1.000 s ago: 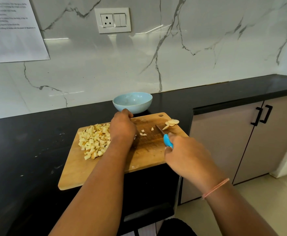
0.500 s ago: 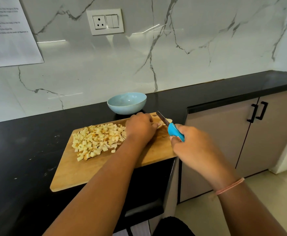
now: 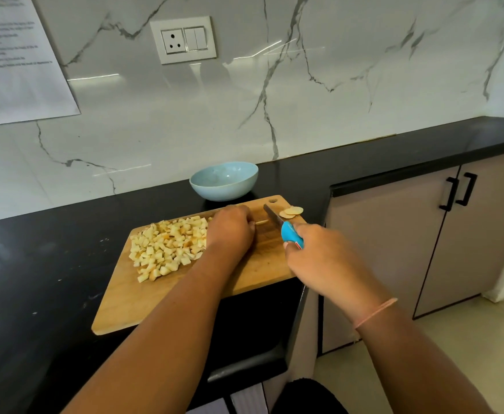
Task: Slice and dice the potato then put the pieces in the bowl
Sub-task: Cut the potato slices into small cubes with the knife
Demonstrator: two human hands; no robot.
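Note:
A wooden cutting board (image 3: 253, 273) lies on the black counter. A heap of diced potato (image 3: 168, 245) covers its left part. My left hand (image 3: 230, 230) rests curled on the board beside the heap, with a thin potato slice (image 3: 262, 222) showing at its fingertips. My right hand (image 3: 319, 258) grips the blue handle of a knife (image 3: 276, 218), whose blade lies just right of that slice. A few round potato slices (image 3: 291, 212) sit at the board's far right corner. The light blue bowl (image 3: 224, 180) stands behind the board and looks empty.
The black counter (image 3: 50, 264) runs left and along the back to the right. A marble wall with a switch plate (image 3: 185, 40) and a taped paper sheet (image 3: 14, 61) rises behind. Cabinet doors with black handles (image 3: 457, 192) stand to the right, above a pale floor.
My left hand moved from the middle of the board toward its far right, gathering potato bits. The knife blade came nearer to the left fingertips. The camera view shifted slightly.

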